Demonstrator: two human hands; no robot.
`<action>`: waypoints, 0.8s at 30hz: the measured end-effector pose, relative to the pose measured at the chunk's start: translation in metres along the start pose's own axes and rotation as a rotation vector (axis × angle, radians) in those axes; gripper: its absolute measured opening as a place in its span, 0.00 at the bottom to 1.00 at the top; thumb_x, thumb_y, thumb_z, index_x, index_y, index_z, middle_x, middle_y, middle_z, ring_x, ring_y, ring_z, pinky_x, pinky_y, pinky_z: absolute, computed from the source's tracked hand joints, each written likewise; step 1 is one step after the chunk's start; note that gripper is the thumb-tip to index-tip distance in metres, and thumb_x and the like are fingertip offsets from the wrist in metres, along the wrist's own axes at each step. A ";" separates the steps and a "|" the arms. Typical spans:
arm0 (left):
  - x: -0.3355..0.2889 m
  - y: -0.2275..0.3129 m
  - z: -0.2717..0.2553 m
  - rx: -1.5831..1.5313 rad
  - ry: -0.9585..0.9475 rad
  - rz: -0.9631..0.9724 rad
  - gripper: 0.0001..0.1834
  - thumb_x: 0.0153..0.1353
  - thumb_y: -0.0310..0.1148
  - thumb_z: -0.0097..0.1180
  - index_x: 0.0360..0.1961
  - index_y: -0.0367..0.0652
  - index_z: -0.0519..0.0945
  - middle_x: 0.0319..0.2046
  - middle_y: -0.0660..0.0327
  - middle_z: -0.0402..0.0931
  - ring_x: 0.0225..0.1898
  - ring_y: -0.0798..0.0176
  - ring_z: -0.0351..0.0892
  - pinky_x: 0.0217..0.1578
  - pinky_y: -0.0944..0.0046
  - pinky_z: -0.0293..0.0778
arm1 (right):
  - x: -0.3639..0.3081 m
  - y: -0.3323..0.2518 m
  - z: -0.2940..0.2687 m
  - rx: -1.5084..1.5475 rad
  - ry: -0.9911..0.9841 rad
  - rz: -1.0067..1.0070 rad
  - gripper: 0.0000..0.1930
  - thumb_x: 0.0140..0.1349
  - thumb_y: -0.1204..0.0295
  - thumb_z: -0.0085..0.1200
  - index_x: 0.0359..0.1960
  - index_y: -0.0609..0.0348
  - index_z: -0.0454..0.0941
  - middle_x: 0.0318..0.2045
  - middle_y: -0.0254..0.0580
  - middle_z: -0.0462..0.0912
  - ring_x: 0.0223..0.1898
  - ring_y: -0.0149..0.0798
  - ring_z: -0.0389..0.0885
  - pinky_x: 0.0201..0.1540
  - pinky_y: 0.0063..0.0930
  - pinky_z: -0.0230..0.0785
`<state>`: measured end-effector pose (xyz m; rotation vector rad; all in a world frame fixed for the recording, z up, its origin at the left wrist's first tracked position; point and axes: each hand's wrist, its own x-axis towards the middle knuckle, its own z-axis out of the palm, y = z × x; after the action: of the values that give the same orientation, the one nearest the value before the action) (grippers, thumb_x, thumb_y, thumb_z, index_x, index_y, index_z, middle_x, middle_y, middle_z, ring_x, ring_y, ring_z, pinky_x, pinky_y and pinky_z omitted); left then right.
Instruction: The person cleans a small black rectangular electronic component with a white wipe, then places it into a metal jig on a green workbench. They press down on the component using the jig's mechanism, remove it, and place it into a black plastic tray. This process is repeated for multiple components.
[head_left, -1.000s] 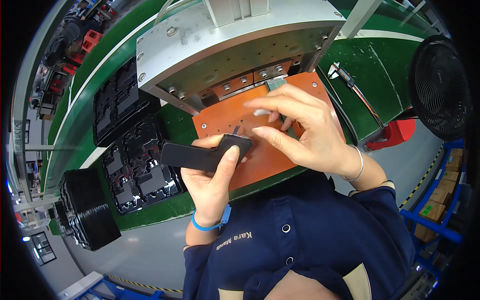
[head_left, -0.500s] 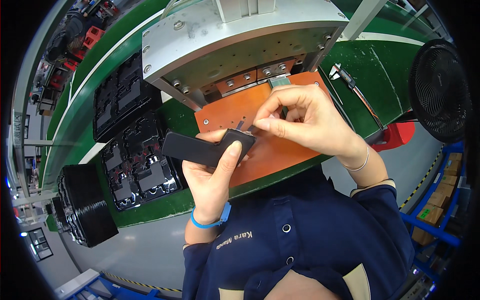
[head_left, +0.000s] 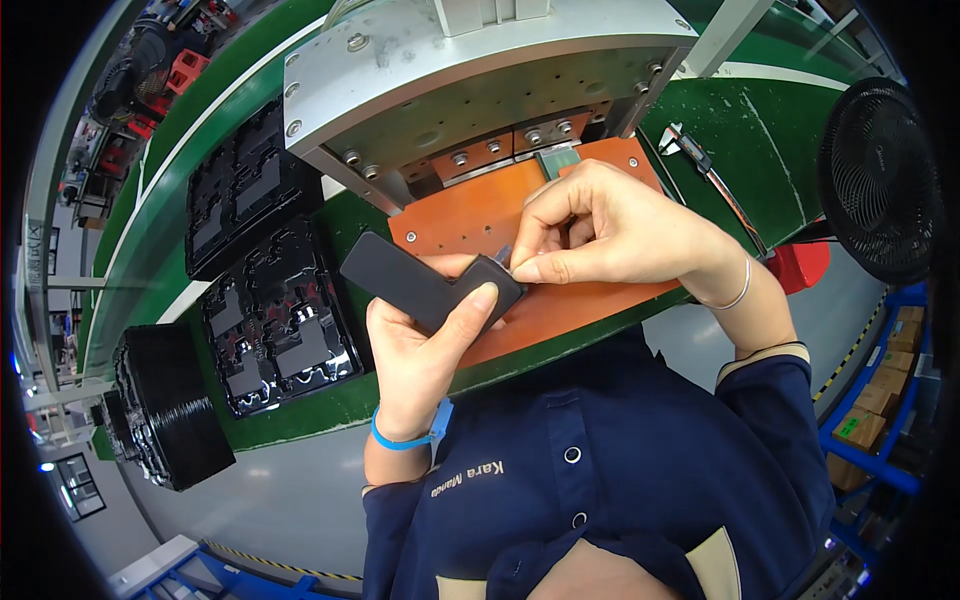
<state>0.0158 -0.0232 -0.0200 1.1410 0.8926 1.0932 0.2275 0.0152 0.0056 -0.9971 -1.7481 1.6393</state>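
**Surfaces and finishes at the bench**

We see a flat black matt plastic part (head_left: 420,283), smooth, at the frame's centre. Behind it lies an orange board plate (head_left: 470,215) with a dull, even finish. At the top, the grey brushed metal press block (head_left: 470,70) looks satin, with shiny bolt heads. At left, the glossy black moulded plastic trays (head_left: 275,335) catch highlights. The green belt surface (head_left: 760,130) is smooth with a slight sheen.

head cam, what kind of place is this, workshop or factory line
Most likely a factory assembly line: a metal press fixture over an orange plate, black moulded part trays on a green conveyor-like bench, and the left hand holding a flat black part.
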 end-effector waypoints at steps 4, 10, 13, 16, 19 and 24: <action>0.001 0.001 0.004 -0.006 0.002 -0.017 0.09 0.57 0.22 0.60 0.39 0.30 0.79 0.29 0.58 0.80 0.27 0.70 0.79 0.32 0.72 0.75 | 0.000 -0.007 -0.006 -0.042 -0.042 0.022 0.07 0.57 0.74 0.62 0.29 0.67 0.82 0.21 0.29 0.77 0.24 0.19 0.70 0.25 0.13 0.61; 0.002 0.002 0.003 -0.040 0.018 -0.022 0.08 0.57 0.21 0.59 0.38 0.30 0.79 0.29 0.57 0.81 0.27 0.70 0.79 0.32 0.72 0.75 | -0.007 -0.004 -0.019 0.025 0.084 0.014 0.08 0.56 0.73 0.63 0.31 0.67 0.83 0.23 0.31 0.78 0.24 0.19 0.72 0.23 0.14 0.61; 0.001 0.002 0.003 -0.031 0.017 -0.028 0.08 0.56 0.21 0.59 0.38 0.30 0.79 0.29 0.57 0.81 0.27 0.70 0.78 0.31 0.72 0.75 | -0.003 -0.011 -0.011 -0.217 0.034 -0.036 0.11 0.54 0.70 0.62 0.32 0.67 0.83 0.23 0.37 0.82 0.28 0.24 0.79 0.33 0.18 0.70; 0.002 0.003 0.003 -0.034 0.009 -0.017 0.08 0.56 0.21 0.58 0.37 0.30 0.79 0.29 0.57 0.80 0.26 0.71 0.78 0.31 0.72 0.75 | 0.000 -0.011 -0.007 -0.148 -0.023 -0.002 0.11 0.54 0.70 0.62 0.33 0.67 0.84 0.23 0.36 0.81 0.25 0.23 0.76 0.29 0.17 0.66; 0.001 0.003 0.002 -0.011 0.006 -0.025 0.08 0.56 0.21 0.58 0.37 0.29 0.79 0.28 0.58 0.80 0.26 0.71 0.78 0.30 0.72 0.75 | 0.003 -0.011 -0.005 -0.072 -0.065 0.036 0.11 0.52 0.70 0.60 0.31 0.67 0.84 0.23 0.37 0.83 0.24 0.23 0.77 0.31 0.18 0.69; 0.002 0.003 0.002 -0.010 -0.012 -0.035 0.08 0.56 0.21 0.58 0.37 0.29 0.79 0.27 0.58 0.80 0.25 0.71 0.78 0.30 0.73 0.74 | 0.006 -0.002 -0.003 0.070 -0.088 0.086 0.05 0.50 0.79 0.59 0.28 0.68 0.81 0.21 0.31 0.77 0.25 0.18 0.71 0.25 0.14 0.61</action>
<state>0.0177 -0.0219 -0.0171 1.1191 0.8935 1.0601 0.2259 0.0217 0.0076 -0.9938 -1.7127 1.8101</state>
